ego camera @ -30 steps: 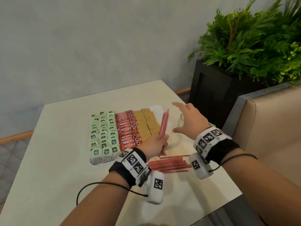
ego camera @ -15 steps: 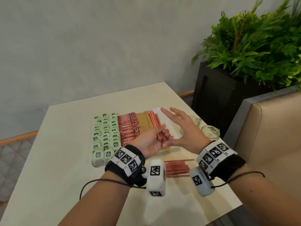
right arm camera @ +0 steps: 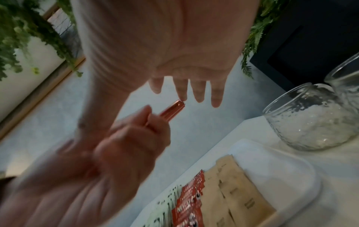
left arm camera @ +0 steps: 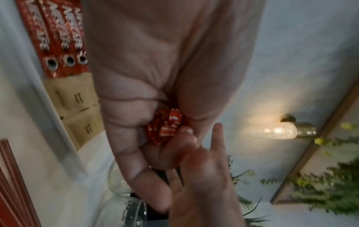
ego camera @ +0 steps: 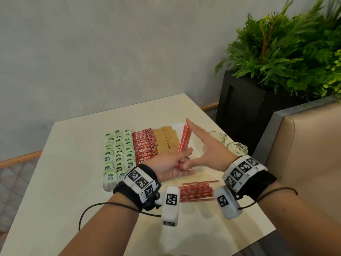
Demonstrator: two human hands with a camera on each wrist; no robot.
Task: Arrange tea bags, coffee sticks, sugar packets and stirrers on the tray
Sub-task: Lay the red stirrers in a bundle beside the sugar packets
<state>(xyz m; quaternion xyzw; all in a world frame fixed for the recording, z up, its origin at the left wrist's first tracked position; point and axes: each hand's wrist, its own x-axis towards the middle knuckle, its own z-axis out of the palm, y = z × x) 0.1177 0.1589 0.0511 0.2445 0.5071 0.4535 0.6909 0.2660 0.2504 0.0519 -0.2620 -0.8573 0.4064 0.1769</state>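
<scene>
Now the left hand [ego camera: 170, 163] grips a bundle of stirrers [ego camera: 183, 143] above the tray [right arm camera: 303, 181]. Flat and wide, the right hand [ego camera: 206, 150] touches the bundle's tip.

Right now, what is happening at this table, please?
A person is filling a white tray with drink supplies. Green tea bags, red coffee sticks and brown sugar packets already lie there in rows. The left hand holds a bundle of red stirrers above the tray's free right part, while the flat, open right hand lies against the bundle's side. More stirrers lie on the table near the wrists, not yet placed.
</scene>
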